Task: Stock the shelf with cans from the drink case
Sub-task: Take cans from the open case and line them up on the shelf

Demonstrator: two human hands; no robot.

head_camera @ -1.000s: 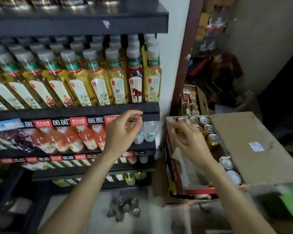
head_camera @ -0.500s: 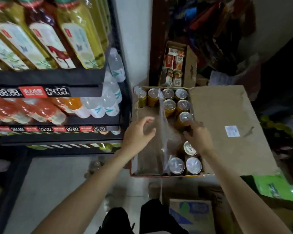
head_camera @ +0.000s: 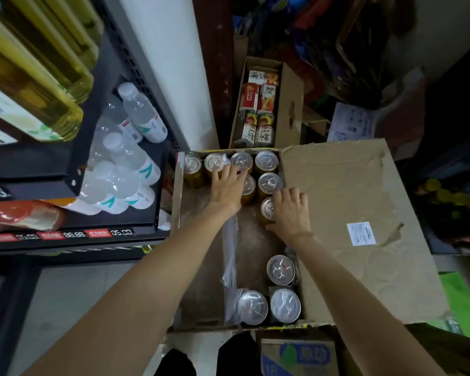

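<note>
The open cardboard drink case lies on the floor to the right of the black shelf. Gold cans with silver tops stand in it: several at the far end and three at the near end. My left hand lies over the far cans, its fingers reaching across the tops of the can and its neighbours. My right hand curls round a can in the right column, thumb on its near side. The middle of the case is bare cardboard with torn plastic wrap.
Water bottles lie on the shelf tier beside the case, yellow tea bottles above them. A box of juice cartons stands behind the case. Another printed carton sits at my feet, and clutter fills the right side.
My left hand left the shelf and came down onto the far cans in the case. My right hand moved onto a can in the right column. My view tilted down over the case.
</note>
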